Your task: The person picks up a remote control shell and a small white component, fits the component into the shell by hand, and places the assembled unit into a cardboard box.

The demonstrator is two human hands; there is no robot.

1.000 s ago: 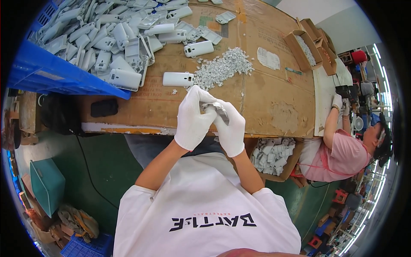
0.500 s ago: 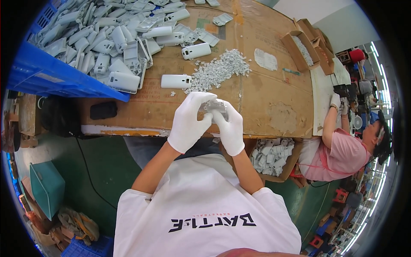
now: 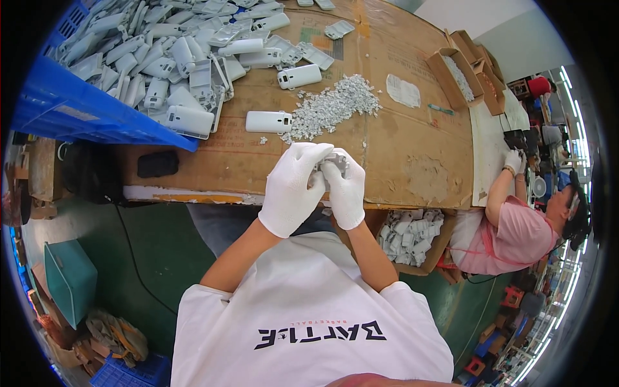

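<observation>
Both my hands wear white gloves and meet just above the table's near edge. Between them is a small light-grey plastic housing [image 3: 338, 161], mostly covered by the fingers. My left hand [image 3: 290, 191] curls round its left side, fingers closed. My right hand [image 3: 346, 195] grips the other side, its thumb pressed on the piece. Just beyond my hands lies a heap of tiny whitish plastic parts [image 3: 338, 106]. To the left of that heap, a white plastic housing [image 3: 267, 122] with dark cutouts lies flat. A similar white housing [image 3: 300, 77] rests farther back.
A blue crate [image 3: 84, 106] stands at the left, with a large pile of white housings [image 3: 187, 55] spilling from it. A carton [image 3: 442, 246] of white pieces sits below the table's right front. Open cartons [image 3: 455, 97] stand back right. Another person's gloved hands [image 3: 514, 161] work at far right.
My left hand has shifted slightly right and turned further over the housing, which now shows less between my hands. The co-worker's hands have moved a little.
</observation>
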